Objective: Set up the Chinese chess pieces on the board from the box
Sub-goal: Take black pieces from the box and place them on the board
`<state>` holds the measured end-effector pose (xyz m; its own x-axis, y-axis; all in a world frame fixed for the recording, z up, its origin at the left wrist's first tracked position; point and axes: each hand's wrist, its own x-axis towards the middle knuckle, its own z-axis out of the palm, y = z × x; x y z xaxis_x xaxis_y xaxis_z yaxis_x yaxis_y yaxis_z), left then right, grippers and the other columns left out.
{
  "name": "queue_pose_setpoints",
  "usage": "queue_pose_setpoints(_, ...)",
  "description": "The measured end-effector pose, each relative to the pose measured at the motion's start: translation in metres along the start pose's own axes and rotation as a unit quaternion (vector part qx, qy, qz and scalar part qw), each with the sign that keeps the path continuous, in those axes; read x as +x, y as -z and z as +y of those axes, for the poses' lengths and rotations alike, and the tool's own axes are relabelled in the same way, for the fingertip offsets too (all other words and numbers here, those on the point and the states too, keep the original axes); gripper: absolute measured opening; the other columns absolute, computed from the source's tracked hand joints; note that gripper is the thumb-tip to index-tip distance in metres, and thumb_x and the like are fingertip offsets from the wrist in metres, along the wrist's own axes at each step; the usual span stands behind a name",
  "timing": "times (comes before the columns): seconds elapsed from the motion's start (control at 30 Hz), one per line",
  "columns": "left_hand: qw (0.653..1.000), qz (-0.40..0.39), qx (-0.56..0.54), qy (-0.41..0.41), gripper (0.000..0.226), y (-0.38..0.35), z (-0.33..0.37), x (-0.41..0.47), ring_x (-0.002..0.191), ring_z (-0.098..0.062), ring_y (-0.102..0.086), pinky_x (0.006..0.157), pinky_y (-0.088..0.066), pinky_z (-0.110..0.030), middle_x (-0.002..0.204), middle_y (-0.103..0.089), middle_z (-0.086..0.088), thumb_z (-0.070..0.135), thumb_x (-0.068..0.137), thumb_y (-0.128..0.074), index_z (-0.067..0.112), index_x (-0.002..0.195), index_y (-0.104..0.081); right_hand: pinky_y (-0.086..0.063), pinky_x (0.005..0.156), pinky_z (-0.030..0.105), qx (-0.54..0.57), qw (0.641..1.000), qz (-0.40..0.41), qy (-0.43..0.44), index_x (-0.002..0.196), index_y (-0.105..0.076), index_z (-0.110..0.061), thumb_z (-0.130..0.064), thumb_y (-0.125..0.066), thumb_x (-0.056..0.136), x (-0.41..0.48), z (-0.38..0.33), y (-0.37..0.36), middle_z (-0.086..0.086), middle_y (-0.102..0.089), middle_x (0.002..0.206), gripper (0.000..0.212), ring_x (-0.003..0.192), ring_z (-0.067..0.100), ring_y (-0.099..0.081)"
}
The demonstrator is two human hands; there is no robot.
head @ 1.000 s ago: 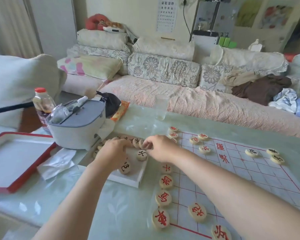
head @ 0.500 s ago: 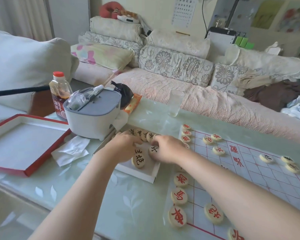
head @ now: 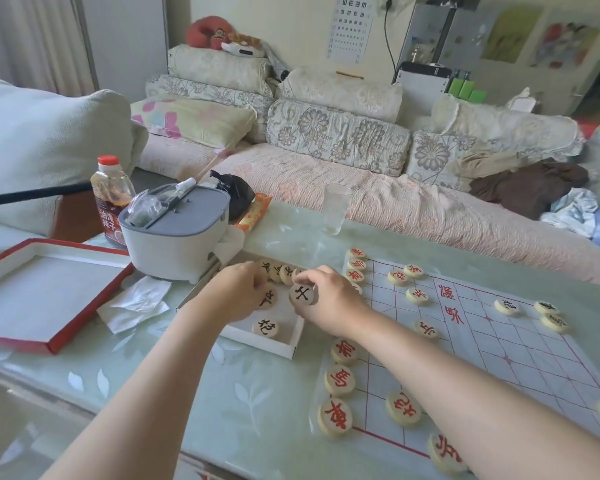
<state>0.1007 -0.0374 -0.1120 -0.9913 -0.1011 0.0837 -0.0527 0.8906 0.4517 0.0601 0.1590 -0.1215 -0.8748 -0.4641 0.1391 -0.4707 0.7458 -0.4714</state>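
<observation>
Left of the box (head: 293, 346), at the table's (head: 174, 386) far-left edge, a red-rimmed lid (head: 54, 344) lies open side up, with a crumpled tissue (head: 136, 303) between it and the box. Behind the tissue stands a grey-lidded tub (head: 177, 233), just beside the box's back corner, and a red-capped bottle (head: 111, 199) stands behind the tub. The tub crowds the box on that side.

The white box holds black-marked pieces: a row (head: 279, 271) leaning along its far wall, one (head: 265, 328) lying flat near the front. The left hand (head: 238, 292) reaches into the box with fingers curled over the pieces; whether it grips one cannot be told. The right hand (head: 329, 299) sits over the box's right side, thumb and fingers pinched on a black-marked piece (head: 303, 294) held tilted, face toward the camera.

Behind the box a clear cup (head: 335, 209) stands near the table's far edge. Right of the box lies the board (head: 520, 344), its near-left edge lined with red pieces (head: 340, 381); the right forearm crosses over part of that line. A few black pieces (head: 506, 306) lie on the board's far right side.
</observation>
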Motion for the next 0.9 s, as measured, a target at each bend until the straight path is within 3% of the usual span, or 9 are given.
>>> queue_pose_setpoints(0.17,0.994,0.046,-0.089,-0.051,0.027,-0.002,0.045,-0.005,0.104,-0.023,-0.056,0.084,-0.044,-0.029,0.116,-0.059,-0.006,0.016,0.095,-0.047,0.020,0.119,-0.059,-0.046,0.096,0.033,-0.002,1.000,0.010,-0.029,0.129,-0.058,-0.034,-0.044,-0.068,0.085,-0.024,0.011,0.021,-0.008,-0.051,0.125,0.047,0.115,0.016,-0.056)
queue_pose_setpoints(0.37,0.984,-0.005,-0.154,-0.091,0.024,-0.027,0.120,-0.009,0.084,-0.018,-0.058,0.068,-0.040,-0.026,0.105,-0.065,0.000,0.026,0.097,-0.048,0.027,0.117,-0.062,-0.046,0.099,0.033,-0.016,0.996,0.033,-0.083,0.131,-0.057,-0.033,-0.046,-0.067,0.085,-0.078,0.052,0.066,-0.008,-0.051,0.132,0.049,0.119,0.015,-0.054)
queue_pose_setpoints(0.53,0.976,-0.042,-0.179,-0.115,0.027,-0.062,0.179,-0.015,0.086,-0.017,-0.060,0.067,-0.046,-0.024,0.108,-0.064,0.001,0.022,0.096,-0.047,0.023,0.118,-0.062,-0.043,0.103,0.036,-0.030,0.987,0.047,-0.150,0.136,-0.053,-0.032,-0.043,-0.066,0.085,-0.130,0.108,0.103,-0.006,-0.049,0.137,0.053,0.126,0.017,-0.051)
queue_pose_setpoints(0.63,0.972,-0.062,-0.167,-0.150,0.024,-0.083,0.217,-0.022,0.077,-0.015,-0.058,0.056,-0.046,-0.023,0.106,-0.062,0.004,0.023,0.097,-0.045,0.025,0.115,-0.061,-0.042,0.101,0.031,-0.016,0.980,0.063,-0.190,0.138,-0.052,-0.029,-0.043,-0.066,0.087,-0.161,0.142,0.127,-0.006,-0.052,0.136,0.055,0.125,0.016,-0.051)
queue_pose_setpoints(0.7,0.968,-0.090,-0.171,-0.158,0.022,-0.096,0.241,-0.026,0.070,-0.011,-0.054,0.050,-0.042,-0.022,0.100,-0.058,0.006,0.024,0.097,-0.046,0.026,0.114,-0.061,-0.042,0.095,0.028,0.005,0.973,0.079,-0.218,0.133,-0.054,-0.028,-0.043,-0.067,0.086,-0.179,0.165,0.140,-0.008,-0.056,0.130,0.051,0.119,0.014,-0.054)
queue_pose_setpoints(0.8,0.965,-0.126,-0.151,-0.176,0.023,-0.117,0.271,-0.029,0.074,-0.007,-0.054,0.059,-0.047,-0.022,0.099,-0.058,0.008,0.022,0.094,-0.048,0.027,0.113,-0.060,-0.043,0.088,0.027,0.032,0.961,0.103,-0.256,0.115,-0.061,-0.032,-0.043,-0.069,0.085,-0.200,0.196,0.157,-0.014,-0.061,0.118,0.033,0.110,0.011,-0.058)
queue_pose_setpoints(0.9,0.960,-0.158,-0.141,-0.185,0.030,-0.136,0.293,-0.029,0.075,-0.009,-0.057,0.061,-0.050,-0.023,0.106,-0.061,0.004,0.012,0.091,-0.045,0.028,0.111,-0.060,-0.048,0.092,0.032,0.027,0.950,0.126,-0.283,0.093,-0.061,-0.040,-0.041,-0.071,0.080,-0.216,0.225,0.170,-0.019,-0.061,0.110,0.016,0.107,0.010,-0.059)
